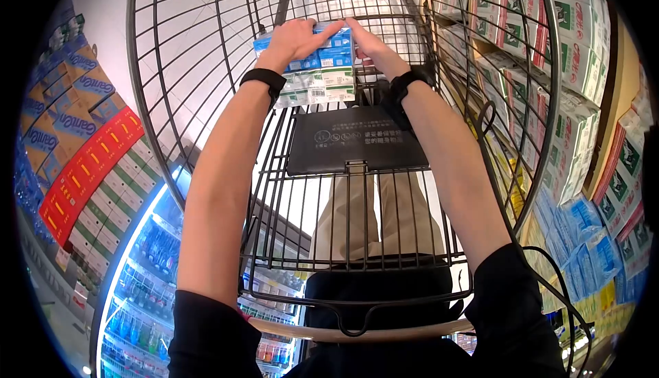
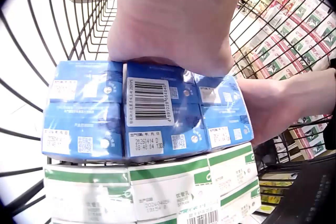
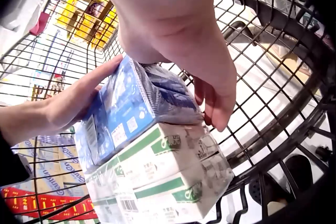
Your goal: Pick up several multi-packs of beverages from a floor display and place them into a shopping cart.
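A shrink-wrapped pack of blue drink cartons (image 1: 334, 57) lies on a pack of white-and-green cartons (image 1: 318, 89) inside a wire shopping cart. My left hand (image 1: 296, 38) rests over the top of the blue pack, its thumb stretched to the right. My right hand (image 1: 371, 41) touches the right end of that pack. In the right wrist view, the fingers (image 3: 215, 111) of the right hand reach down along the wrapped end. The left wrist view shows a barcode label (image 2: 152, 103) on the blue pack's near side; the left fingers are hidden there.
Dark wire walls (image 1: 220, 48) of the cart surround both arms. A black panel (image 1: 353, 138) with white print lies on the folding seat close to me. Stacked carton packs (image 1: 576, 48) stand at right; boxes (image 1: 75, 96) and a lit drinks fridge (image 1: 141, 295) are at left.
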`<state>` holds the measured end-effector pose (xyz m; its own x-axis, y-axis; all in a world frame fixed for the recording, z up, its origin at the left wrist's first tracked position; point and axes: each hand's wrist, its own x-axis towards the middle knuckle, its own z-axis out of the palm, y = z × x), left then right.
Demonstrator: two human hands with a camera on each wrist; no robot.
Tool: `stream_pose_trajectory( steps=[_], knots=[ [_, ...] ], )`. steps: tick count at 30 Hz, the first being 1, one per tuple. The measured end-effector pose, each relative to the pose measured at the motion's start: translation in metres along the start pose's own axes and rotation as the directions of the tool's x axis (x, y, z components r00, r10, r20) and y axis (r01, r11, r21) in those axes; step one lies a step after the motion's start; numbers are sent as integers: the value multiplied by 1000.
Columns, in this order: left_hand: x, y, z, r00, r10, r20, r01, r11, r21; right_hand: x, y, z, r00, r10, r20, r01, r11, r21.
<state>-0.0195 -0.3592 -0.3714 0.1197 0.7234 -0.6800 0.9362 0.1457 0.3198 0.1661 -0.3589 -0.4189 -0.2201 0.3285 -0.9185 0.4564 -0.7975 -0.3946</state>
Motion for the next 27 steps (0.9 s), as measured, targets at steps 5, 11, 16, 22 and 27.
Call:
stream_pose_trajectory(
  steps=[5,11,16,22,27],
  knots=[
    [-10,-6,-13,992,-115,48,114,993,31,14,14,16,985,-73,-158,88,992,87],
    [-29,-55,-7,999,-50,11,48,993,105,-27,20,26,837,-525,-152,468,833,-295],
    [-43,-47,2,985,43,-170,-1,971,238,-25,26,32,744,-637,-204,527,746,-406],
    [-78,-20,22,921,261,-289,-98,874,476,-48,22,25,314,-937,153,643,91,-761],
    [-78,-17,23,934,209,-289,-46,874,484,-56,19,32,335,-933,136,576,88,-813]
  ],
)
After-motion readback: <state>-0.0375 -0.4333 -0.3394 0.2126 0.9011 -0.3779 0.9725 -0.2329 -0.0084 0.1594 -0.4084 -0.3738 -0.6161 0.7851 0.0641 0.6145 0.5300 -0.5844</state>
